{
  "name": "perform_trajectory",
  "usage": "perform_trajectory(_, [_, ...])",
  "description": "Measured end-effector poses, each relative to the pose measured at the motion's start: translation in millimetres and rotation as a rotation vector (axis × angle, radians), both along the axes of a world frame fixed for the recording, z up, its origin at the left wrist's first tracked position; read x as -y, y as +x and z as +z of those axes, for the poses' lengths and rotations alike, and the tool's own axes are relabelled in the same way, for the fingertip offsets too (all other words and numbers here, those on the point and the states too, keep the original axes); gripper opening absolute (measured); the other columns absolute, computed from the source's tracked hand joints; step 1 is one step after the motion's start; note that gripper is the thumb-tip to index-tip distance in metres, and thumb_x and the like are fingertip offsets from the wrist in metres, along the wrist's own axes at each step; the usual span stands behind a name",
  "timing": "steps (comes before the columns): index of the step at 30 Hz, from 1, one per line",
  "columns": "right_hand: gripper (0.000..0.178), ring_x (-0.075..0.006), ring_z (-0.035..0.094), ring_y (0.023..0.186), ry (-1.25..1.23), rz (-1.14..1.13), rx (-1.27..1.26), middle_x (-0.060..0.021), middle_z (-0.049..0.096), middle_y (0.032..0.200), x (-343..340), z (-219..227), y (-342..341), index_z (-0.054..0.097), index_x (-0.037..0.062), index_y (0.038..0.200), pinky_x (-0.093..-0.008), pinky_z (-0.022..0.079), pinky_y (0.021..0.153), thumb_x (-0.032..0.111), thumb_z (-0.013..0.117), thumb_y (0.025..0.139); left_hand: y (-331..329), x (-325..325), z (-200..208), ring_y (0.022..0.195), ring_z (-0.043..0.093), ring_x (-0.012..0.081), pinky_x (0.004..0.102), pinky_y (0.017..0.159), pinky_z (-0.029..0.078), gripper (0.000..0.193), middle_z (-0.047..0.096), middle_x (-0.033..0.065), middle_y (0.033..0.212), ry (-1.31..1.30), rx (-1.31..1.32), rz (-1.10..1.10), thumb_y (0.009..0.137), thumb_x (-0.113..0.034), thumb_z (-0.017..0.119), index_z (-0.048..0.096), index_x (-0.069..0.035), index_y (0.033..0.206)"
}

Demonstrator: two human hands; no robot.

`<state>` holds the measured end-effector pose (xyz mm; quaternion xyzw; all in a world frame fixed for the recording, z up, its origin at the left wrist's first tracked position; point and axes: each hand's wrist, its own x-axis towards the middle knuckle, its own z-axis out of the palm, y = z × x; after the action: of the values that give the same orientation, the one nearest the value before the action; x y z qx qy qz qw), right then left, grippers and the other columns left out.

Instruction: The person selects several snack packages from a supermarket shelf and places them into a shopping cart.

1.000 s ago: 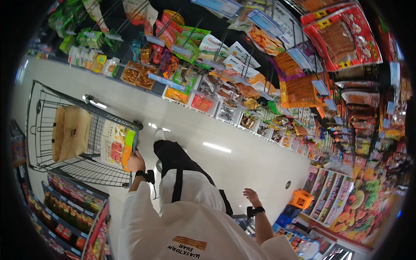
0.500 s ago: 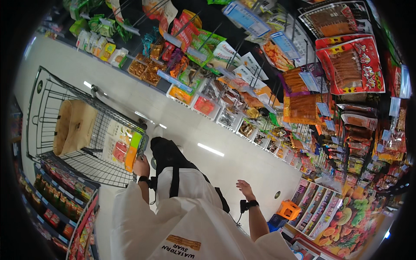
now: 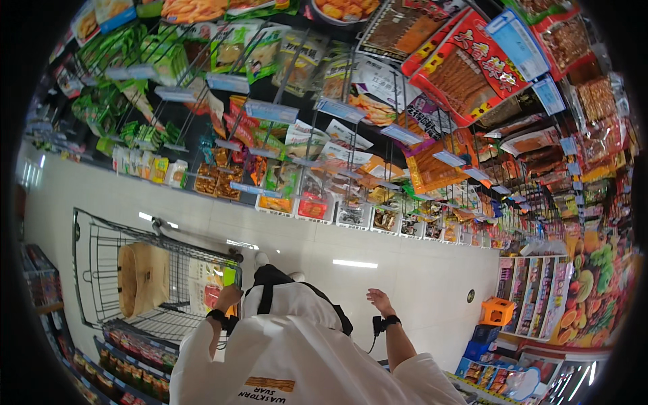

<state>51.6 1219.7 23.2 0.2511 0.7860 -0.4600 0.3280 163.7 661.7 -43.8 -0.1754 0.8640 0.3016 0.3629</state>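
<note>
My left hand (image 3: 231, 296) is closed round the handle of a wire shopping cart (image 3: 179, 287) at my left. A brown paper bag (image 3: 143, 280) lies inside the cart. Next to the handle is a printed panel (image 3: 210, 287) in cream, green and red, partly covered by the hand. My right hand (image 3: 382, 302) hangs over the floor on my other side, fingers apart, holding nothing. Both wrists wear dark bands with small devices. Beyond the hands, hanging snack packets fill a rack, among them a large red packet (image 3: 466, 67).
White bins (image 3: 351, 214) of small wrapped snacks line the rack's lower edge. An orange crate (image 3: 497, 311) sits on blue crates at the right, near a shelf of small goods (image 3: 533, 297). Shelves of packets (image 3: 138, 368) stand at the lower left. Pale tiled floor (image 3: 405, 270) lies between.
My view has turned, so the snack rack now runs more level across the top. The cart appears lower and further right. My left hand stays on its handle; my right stays empty.
</note>
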Motion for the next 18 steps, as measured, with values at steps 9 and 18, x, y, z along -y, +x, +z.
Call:
perform_trajectory(9, [0.027, -0.0143, 0.064, 0.081, -0.071, -0.134, 0.13, -0.0051, 0.067, 0.097, -34, -8, 79, 0.058, 0.0068, 0.114, -0.0266, 0.047, 0.063, 0.014, 0.051, 0.09, -180, -32, 434, 0.12, 0.048, 0.0278, 0.0385, 0.098, 0.037, 0.066, 0.043, 0.0148, 0.136, 0.746, -0.863, -0.201, 0.08, 0.004, 0.052, 0.03, -0.008, 0.141])
perform_trajectory(18, [0.03, -0.018, 0.062, 0.091, 0.043, -0.305, 0.082, -0.0064, 0.066, 0.102, -24, 33, 107, 0.058, 0.0084, 0.117, -0.0331, 0.046, 0.075, 0.024, 0.051, 0.092, -125, -55, 530, 0.092, 0.061, 0.0301, 0.0411, 0.073, 0.052, 0.047, 0.059, 0.0174, 0.111, 1.228, -1.354, -0.569, 0.082, -0.025, 0.062, 0.053, -0.009, 0.125])
